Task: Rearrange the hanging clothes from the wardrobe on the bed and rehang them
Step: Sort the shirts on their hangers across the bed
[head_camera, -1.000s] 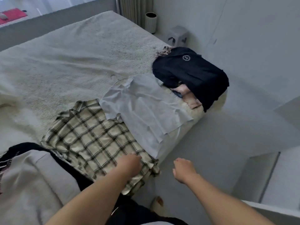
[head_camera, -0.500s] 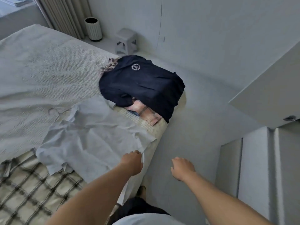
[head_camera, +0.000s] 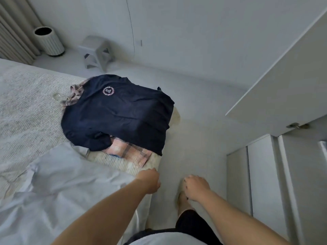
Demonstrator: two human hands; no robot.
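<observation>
A navy T-shirt [head_camera: 116, 114] with a round white logo lies at the bed's corner, over a pink plaid shirt [head_camera: 129, 151]. A clear hanger hook [head_camera: 57, 96] sticks out at its upper left. Nearer me, a pale blue shirt [head_camera: 58, 188] is spread across the bed [head_camera: 26, 106]. My left hand [head_camera: 149, 180] hangs over the bed's edge beside that shirt, fingers loosely curled, holding nothing. My right hand [head_camera: 195, 187] hovers over the floor, loosely curled and empty too.
White wardrobe doors [head_camera: 290, 89] stand open at the right, with lower cabinet fronts [head_camera: 261, 177] below. A small grey stool [head_camera: 97, 52] and a white ribbed bin [head_camera: 49, 41] stand by the far wall. Light floor [head_camera: 200, 121] runs between bed and wardrobe.
The view has swung right along the bed: the checked shirt has left the frame and the navy T-shirt is now nearer. Both hands stay loosely curled and empty.
</observation>
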